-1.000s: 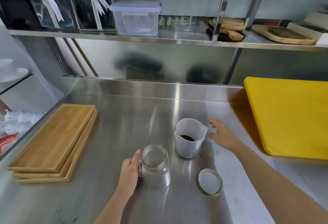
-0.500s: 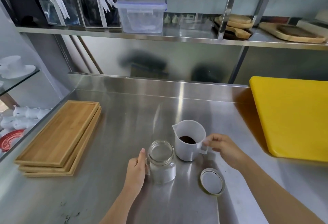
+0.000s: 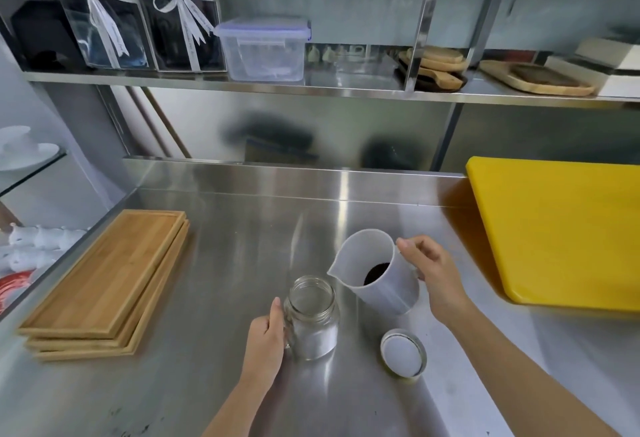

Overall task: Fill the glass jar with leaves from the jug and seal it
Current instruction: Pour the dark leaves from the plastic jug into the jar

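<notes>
**Jug tilted over open jar, lid off to the side**

Right hand grips the white plastic jug from its right side, fingers closed around the handle area. Jug is lifted off the steel worktop and tipped left, spout pointing down toward the jar mouth. Dark leaves sit low inside the jug; none seen leaving the spout.

Left hand wraps the left side of the glass jar, fingers closed on it, thumb up near the neck. Jar stands upright on the worktop, open, looks empty, just below and left of the spout.

Round lid lies flat on the worktop just right of the jar, below the jug, touching neither.

Stack of wooden trays well to the left. Yellow cutting board at the right edge.
</notes>
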`<state>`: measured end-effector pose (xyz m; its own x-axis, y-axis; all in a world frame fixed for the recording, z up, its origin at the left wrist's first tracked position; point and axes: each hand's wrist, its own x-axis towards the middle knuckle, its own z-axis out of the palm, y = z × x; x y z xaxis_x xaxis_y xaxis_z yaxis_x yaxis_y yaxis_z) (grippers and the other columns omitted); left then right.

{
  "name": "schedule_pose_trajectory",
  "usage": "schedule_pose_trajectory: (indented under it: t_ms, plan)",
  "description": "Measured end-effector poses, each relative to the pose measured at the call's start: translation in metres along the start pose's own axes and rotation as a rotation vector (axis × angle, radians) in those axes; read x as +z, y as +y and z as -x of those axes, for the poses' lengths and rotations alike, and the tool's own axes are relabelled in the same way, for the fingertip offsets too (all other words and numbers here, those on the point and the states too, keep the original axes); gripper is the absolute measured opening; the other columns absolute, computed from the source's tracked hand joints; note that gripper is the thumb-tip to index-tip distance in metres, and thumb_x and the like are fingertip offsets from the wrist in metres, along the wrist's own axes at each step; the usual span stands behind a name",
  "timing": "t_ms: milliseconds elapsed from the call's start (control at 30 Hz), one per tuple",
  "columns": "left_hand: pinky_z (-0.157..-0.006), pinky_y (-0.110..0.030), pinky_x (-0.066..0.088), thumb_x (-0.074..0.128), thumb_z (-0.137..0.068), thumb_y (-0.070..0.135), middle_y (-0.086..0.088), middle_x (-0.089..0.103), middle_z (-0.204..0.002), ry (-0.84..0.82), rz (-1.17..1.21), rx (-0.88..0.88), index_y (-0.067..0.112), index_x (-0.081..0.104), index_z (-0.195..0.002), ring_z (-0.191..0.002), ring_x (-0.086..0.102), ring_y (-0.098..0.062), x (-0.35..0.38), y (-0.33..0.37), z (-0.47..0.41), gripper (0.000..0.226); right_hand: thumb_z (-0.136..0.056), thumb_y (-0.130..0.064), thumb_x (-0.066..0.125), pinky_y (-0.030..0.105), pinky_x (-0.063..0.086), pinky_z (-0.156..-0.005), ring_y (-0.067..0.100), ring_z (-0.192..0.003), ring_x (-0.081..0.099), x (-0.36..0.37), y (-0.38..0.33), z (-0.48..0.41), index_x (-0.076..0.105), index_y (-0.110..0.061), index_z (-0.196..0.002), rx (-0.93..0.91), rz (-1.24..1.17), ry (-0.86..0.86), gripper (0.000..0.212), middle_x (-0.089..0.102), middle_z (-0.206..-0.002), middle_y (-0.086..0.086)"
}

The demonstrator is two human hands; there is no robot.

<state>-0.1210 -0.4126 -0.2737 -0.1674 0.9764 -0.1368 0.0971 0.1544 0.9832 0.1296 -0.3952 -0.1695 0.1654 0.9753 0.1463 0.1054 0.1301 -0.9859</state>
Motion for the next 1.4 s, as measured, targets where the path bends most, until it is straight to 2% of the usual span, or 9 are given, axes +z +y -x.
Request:
schedule_pose_trajectory:
  t_ms: [133, 200, 367, 467, 533, 733, 967, 1100, 1400]
  plan:
    - [-0.051, -0.031, 0.022, 0.038, -0.098, 0.033, 0.013, 0.022, -0.039, -0.009, -0.027, 0.0, 0.026, 0.019, -0.037, -0.039, 0.021, -0.01, 0.003, 0.002, 0.004, 0.065, -0.073, -0.045, 0.063, 0.009, 0.048, -0.067, -0.001, -0.086, 0.058, -0.003, -0.03, -0.005, 0.066, -0.037, -0.092, -0.098, 0.201, -0.082, 0.021, 0.064, -0.089, -0.026]
    - [-0.049, -0.029, 0.021, 0.038, -0.098, 0.033, 0.013, 0.021, -0.039, -0.007, -0.045, 0.005, 0.026, 0.018, -0.038, -0.039, 0.02, -0.009, 0.005, 0.004, 0.006, 0.064, -0.07, -0.045, 0.064, 0.007, 0.049, -0.064, -0.006, -0.083, 0.058, 0.0, -0.045, -0.005, 0.069, -0.038, -0.085, -0.141, 0.261, -0.131, 0.017, 0.066, -0.082, -0.029]
    - [-0.047, -0.026, 0.022, 0.038, -0.098, 0.034, 0.012, 0.022, -0.038, -0.012, -0.083, 0.014, 0.025, 0.018, -0.039, -0.04, 0.022, -0.009, 0.011, 0.008, 0.013, 0.063, -0.079, -0.037, 0.065, 0.013, 0.047, -0.063, 0.006, -0.082, 0.055, 0.007, -0.076, -0.008, 0.069, -0.03, -0.083, -0.233, 0.471, -0.221, 0.01, 0.064, -0.079, -0.015]
    - [-0.046, -0.025, 0.023, 0.038, -0.098, 0.034, 0.012, 0.022, -0.037, -0.018, -0.078, 0.01, 0.025, 0.019, -0.037, -0.04, 0.022, -0.009, 0.013, 0.009, 0.016, 0.064, -0.08, -0.035, 0.065, 0.024, 0.045, -0.067, 0.013, -0.081, 0.052, 0.014, -0.09, -0.008, 0.07, -0.022, -0.087, -0.308, 0.601, -0.276, 0.015, 0.062, -0.082, -0.015]
    - [-0.043, -0.02, 0.022, 0.038, -0.098, 0.034, 0.013, 0.022, -0.037, -0.02, -0.071, 0.014, 0.025, 0.019, -0.037, -0.039, 0.021, -0.008, 0.014, 0.009, 0.017, 0.064, -0.08, -0.033, 0.066, 0.031, 0.046, -0.069, 0.018, -0.081, 0.052, 0.019, -0.096, -0.007, 0.07, -0.02, -0.089, -0.348, 0.66, -0.303, 0.017, 0.064, -0.084, -0.004]
    - [-0.039, -0.018, 0.019, 0.04, -0.097, 0.033, 0.012, 0.02, -0.036, -0.007, -0.085, 0.025, 0.026, 0.017, -0.041, -0.037, 0.019, -0.008, 0.014, 0.009, 0.018, 0.061, -0.078, -0.039, 0.064, 0.012, 0.04, -0.065, 0.005, -0.086, 0.048, 0.027, -0.109, -0.007, 0.069, -0.022, -0.092, -0.444, 0.763, -0.361, 0.023, 0.058, -0.085, -0.016]
    - [-0.041, -0.02, 0.018, 0.04, -0.096, 0.038, 0.013, 0.019, -0.042, -0.004, -0.096, 0.011, 0.025, 0.016, -0.046, -0.041, 0.018, -0.008, 0.015, 0.006, 0.015, 0.057, -0.077, -0.035, 0.067, 0.016, 0.04, -0.067, 0.008, -0.08, 0.05, 0.035, -0.115, -0.009, 0.068, -0.02, -0.093, -0.491, 0.86, -0.38, 0.022, 0.053, -0.083, -0.026]
    - [-0.039, -0.018, 0.019, 0.039, -0.096, 0.04, 0.012, 0.02, -0.037, -0.023, -0.099, 0.015, 0.025, 0.018, -0.04, -0.038, 0.02, -0.008, 0.014, 0.005, 0.015, 0.062, -0.077, -0.037, 0.065, 0.017, 0.041, -0.064, 0.013, -0.083, 0.051, 0.037, -0.122, -0.011, 0.068, -0.022, -0.095, -0.51, 0.888, -0.412, 0.024, 0.06, -0.091, -0.008]
    - [-0.042, -0.02, 0.021, 0.038, -0.095, 0.043, 0.008, 0.025, -0.044, -0.011, -0.093, 0.002, 0.021, 0.021, -0.048, -0.041, 0.023, -0.009, 0.015, 0.002, 0.013, 0.055, -0.075, -0.045, 0.061, 0.03, 0.049, -0.066, 0.017, -0.083, 0.054, 0.045, -0.136, -0.008, 0.067, -0.025, -0.095, -0.513, 0.931, -0.465, 0.029, 0.063, -0.094, -0.005]
